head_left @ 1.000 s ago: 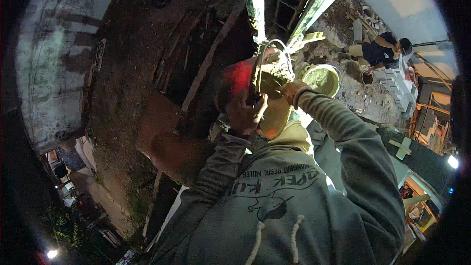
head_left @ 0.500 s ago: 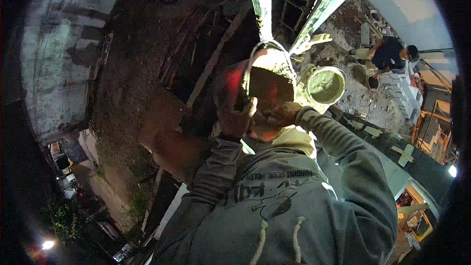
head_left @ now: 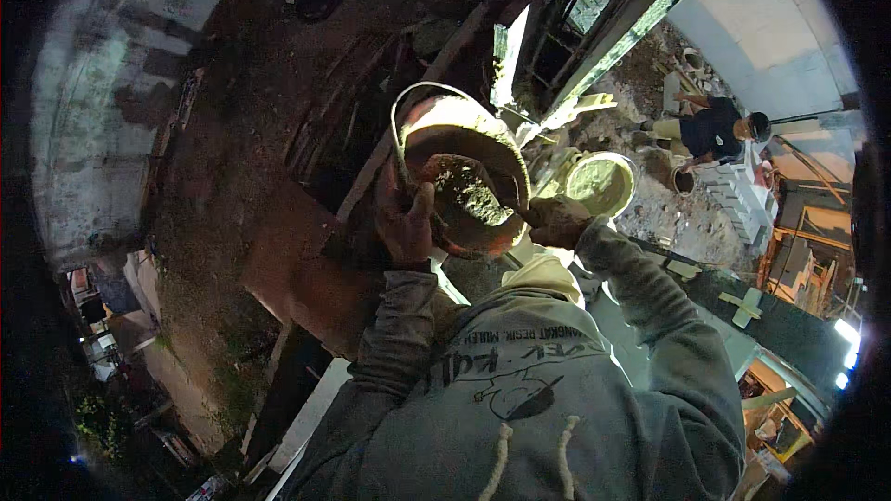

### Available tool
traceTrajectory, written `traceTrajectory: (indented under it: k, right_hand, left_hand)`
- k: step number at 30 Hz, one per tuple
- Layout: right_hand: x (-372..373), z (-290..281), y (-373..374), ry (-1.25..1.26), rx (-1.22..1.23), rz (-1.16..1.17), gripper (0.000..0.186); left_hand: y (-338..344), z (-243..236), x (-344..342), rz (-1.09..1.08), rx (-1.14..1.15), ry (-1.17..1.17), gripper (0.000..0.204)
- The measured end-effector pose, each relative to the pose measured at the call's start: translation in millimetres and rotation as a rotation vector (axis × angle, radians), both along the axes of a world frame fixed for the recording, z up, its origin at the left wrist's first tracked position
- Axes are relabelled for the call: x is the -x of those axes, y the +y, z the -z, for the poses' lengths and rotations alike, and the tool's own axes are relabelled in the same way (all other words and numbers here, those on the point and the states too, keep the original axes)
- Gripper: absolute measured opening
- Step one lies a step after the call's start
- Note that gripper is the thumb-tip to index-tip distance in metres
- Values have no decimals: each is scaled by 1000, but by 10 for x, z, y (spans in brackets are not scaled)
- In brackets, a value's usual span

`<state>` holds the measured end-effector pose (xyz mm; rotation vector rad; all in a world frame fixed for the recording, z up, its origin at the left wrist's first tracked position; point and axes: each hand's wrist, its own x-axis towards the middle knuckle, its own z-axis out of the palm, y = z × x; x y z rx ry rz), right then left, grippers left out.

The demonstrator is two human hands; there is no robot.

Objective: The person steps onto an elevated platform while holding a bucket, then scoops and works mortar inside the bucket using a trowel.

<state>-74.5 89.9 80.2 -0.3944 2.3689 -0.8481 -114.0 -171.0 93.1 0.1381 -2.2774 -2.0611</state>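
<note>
A reddish bucket [head_left: 513, 144] with a raised wire handle is tilted in front of me. My left hand [head_left: 406, 227] is closed on its left side, with the thumb up at the rim. At the near right rim, my right hand [head_left: 560, 221] is closed round the handle of what looks like a trowel. Its dark blade [head_left: 436, 170] lies inside the bucket, carrying a lump of wet mortar [head_left: 471, 191]. My right fingers partly hide the handle.
A pale bucket [head_left: 631, 190] filled with wet mix stands just beyond my right hand. Upright posts [head_left: 640, 42] rise ahead. At the far right a co-worker [head_left: 713, 127] bends beside a small bucket [head_left: 683, 182] and stacked pale blocks [head_left: 745, 190]. A brown board [head_left: 297, 269] lies left.
The bucket has shifted left, and its opening shows more fully. The mortar on the blade has come into view. My hands have moved farther apart.
</note>
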Motion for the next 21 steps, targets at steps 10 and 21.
traceTrajectory:
  k: [10,21]
  right_hand:
    - [-397,-58,36,-218,257,338,28]
    - [1213,124,422,-772,692,917,18]
  left_hand:
    - [-106,175,201,-113,194,-8,56]
    - [79,-144,226,-112,48,-264,52]
